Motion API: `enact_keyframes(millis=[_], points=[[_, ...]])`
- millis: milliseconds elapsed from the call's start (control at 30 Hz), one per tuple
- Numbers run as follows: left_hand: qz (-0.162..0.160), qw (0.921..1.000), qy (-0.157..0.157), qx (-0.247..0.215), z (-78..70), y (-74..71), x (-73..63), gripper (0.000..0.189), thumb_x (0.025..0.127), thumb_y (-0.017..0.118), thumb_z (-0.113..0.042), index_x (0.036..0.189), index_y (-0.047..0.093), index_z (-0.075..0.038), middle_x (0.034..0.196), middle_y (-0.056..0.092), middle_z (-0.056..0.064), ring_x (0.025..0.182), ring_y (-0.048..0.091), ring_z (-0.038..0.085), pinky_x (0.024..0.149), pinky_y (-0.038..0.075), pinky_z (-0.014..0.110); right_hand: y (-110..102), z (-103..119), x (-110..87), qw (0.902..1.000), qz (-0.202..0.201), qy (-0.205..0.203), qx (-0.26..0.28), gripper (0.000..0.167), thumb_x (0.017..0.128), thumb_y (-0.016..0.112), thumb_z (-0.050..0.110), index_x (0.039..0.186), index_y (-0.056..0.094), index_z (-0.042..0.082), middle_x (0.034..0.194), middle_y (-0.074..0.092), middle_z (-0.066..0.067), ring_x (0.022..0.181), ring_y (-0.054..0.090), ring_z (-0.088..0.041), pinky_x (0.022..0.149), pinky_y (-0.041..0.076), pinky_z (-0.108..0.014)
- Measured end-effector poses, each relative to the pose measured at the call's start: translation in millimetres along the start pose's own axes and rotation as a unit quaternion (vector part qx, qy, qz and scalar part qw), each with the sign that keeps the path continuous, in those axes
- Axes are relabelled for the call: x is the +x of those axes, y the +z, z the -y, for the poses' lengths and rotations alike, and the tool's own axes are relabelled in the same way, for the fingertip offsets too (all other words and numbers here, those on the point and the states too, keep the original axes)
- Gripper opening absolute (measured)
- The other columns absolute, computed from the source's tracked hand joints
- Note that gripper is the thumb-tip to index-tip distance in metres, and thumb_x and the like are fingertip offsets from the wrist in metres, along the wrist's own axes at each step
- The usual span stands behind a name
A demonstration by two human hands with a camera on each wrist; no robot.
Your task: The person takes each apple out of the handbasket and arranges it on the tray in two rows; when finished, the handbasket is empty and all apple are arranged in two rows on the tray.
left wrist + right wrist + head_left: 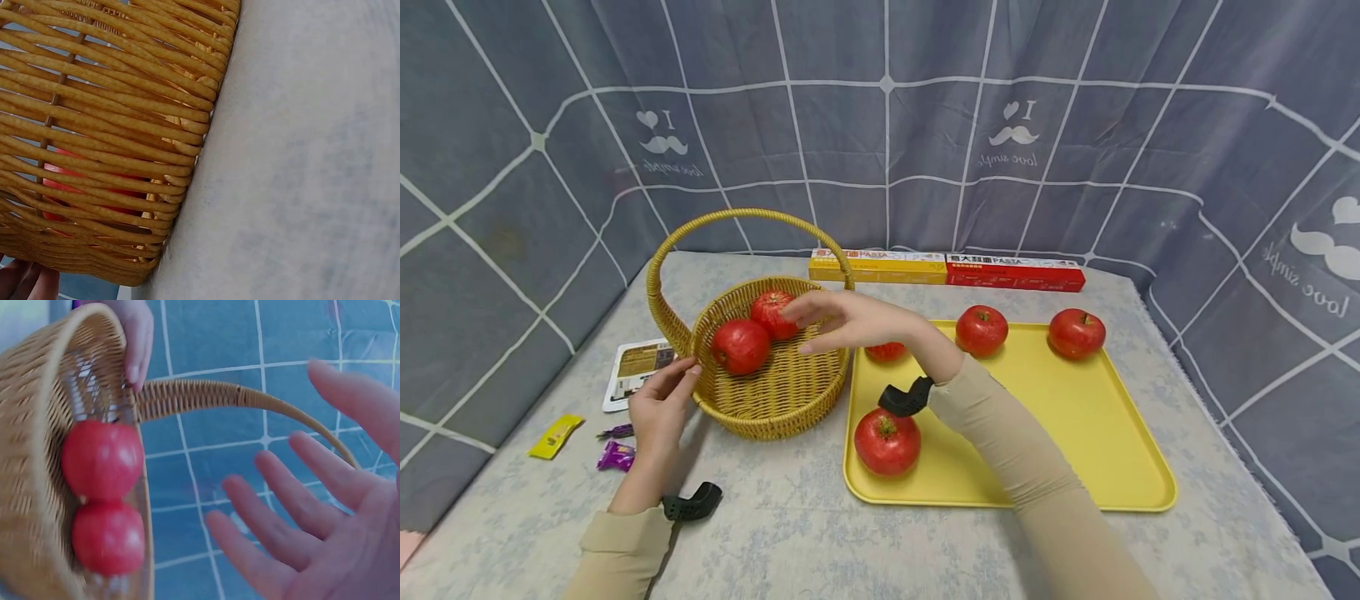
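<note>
My left hand pinches the left rim of a wicker basket, just by the foot of its tall arched handle. Two red apples, one in front and one behind, lie together inside on the left. Over the basket's right side reaches my right hand. Its fingers are spread and its palm holds nothing, as the right wrist view shows. In the left wrist view the woven wall fills much of the picture, and red shows through the gaps.
Right of the basket, a yellow tray bears several apples, one partly behind my right arm. Two pasta boxes, yellow and red, line the back. At left lie a flat packet, a yellow wrapper and a purple sweet.
</note>
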State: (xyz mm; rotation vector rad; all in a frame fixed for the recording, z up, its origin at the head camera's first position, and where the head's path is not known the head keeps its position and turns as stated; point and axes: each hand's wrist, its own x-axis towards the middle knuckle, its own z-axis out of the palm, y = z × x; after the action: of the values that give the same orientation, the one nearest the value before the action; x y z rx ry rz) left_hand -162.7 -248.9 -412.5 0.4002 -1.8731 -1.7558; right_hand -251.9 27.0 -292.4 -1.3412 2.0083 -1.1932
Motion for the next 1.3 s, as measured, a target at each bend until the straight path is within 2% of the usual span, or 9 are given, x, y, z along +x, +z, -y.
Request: enact_keyframes(millis=[233,300,533,700,833,1000,1100,1300], points=[[0.006,0.9999,0.007,-0.004,1.2,-1.6,0.3,0.026,0.086,0.069,-0.009,0.107,0.067,0.004,0.089,0.065,-0.017,0.086,0.059,0.001,0.071,0.046,0.008,13,0,46.5,0.9952,-0.088,0.022,0.036,0.050,0.088,0.065,0.017,0.134,0.048,0.007,0.131,0.052,-0.005,0.122,0.048,-0.019,0.094,0.041,-0.021],[0.006,1.0000,0.004,-0.002,1.2,-2.2,0.9,0.028,0.086,0.068,-0.009,0.109,0.066,0.006,0.091,0.065,-0.016,0.087,0.059,0.001,0.071,0.046,0.008,19,-3,57.4,0.9927,-0.104,0.031,0.052,0.050,0.088,0.066,0.017,0.134,0.049,0.007,0.132,0.051,-0.007,0.122,0.048,-0.021,0.094,0.041,-0.021],[0.010,0.9998,-0.007,0.015,2.0,-1.9,1.0,0.032,0.087,0.068,-0.012,0.112,0.064,0.006,0.098,0.062,-0.015,0.091,0.057,0.000,0.072,0.045,0.007,43,-19,81.5,0.9841,-0.155,0.075,0.044,0.049,0.088,0.066,0.023,0.132,0.052,0.009,0.135,0.050,-0.006,0.123,0.047,-0.020,0.093,0.042,-0.025],[0.010,0.9997,-0.008,0.020,2.5,-2.2,1.1,0.032,0.087,0.068,-0.013,0.112,0.064,0.006,0.098,0.061,-0.015,0.091,0.057,0.000,0.072,0.045,0.007,55,-37,90.9,0.9844,-0.151,0.078,0.045,0.051,0.089,0.065,0.023,0.135,0.050,0.010,0.137,0.048,-0.005,0.127,0.042,-0.016,0.101,0.037,-0.030],[0.009,0.9994,0.000,0.034,1.2,-2.0,1.5,0.032,0.087,0.067,-0.014,0.113,0.064,0.006,0.099,0.061,-0.015,0.091,0.057,-0.001,0.072,0.045,0.007,62,-47,94.0,0.9870,-0.131,0.092,0.012,0.056,0.089,0.065,0.026,0.139,0.045,0.014,0.140,0.044,-0.002,0.128,0.040,-0.014,0.102,0.036,-0.031],[0.008,0.9984,0.008,0.055,-0.1,-1.6,1.1,0.032,0.088,0.066,-0.015,0.113,0.064,0.005,0.097,0.061,-0.016,0.090,0.056,-0.001,0.072,0.045,0.007,69,-51,94.9,0.9864,-0.103,0.121,-0.043,0.066,0.087,0.067,0.033,0.144,0.038,0.021,0.147,0.035,0.000,0.130,0.036,-0.013,0.102,0.035,-0.031],[0.009,0.9986,0.005,0.051,-0.1,-1.5,1.1,0.031,0.088,0.066,-0.014,0.113,0.064,0.005,0.096,0.061,-0.016,0.090,0.057,-0.001,0.072,0.045,0.007,71,-53,95.6,0.9856,-0.092,0.127,-0.063,0.070,0.086,0.068,0.035,0.146,0.034,0.022,0.149,0.030,0.001,0.134,0.031,-0.014,0.104,0.033,-0.033],[0.012,0.9985,0.002,0.054,1.0,-1.4,1.5,0.031,0.089,0.066,-0.015,0.114,0.064,0.004,0.096,0.061,-0.016,0.091,0.056,-0.001,0.073,0.045,0.007,74,-53,96.2,0.9795,-0.103,0.149,-0.087,0.069,0.084,0.068,0.039,0.144,0.038,0.025,0.146,0.030,-0.004,0.132,0.032,-0.021,0.102,0.036,-0.040]])
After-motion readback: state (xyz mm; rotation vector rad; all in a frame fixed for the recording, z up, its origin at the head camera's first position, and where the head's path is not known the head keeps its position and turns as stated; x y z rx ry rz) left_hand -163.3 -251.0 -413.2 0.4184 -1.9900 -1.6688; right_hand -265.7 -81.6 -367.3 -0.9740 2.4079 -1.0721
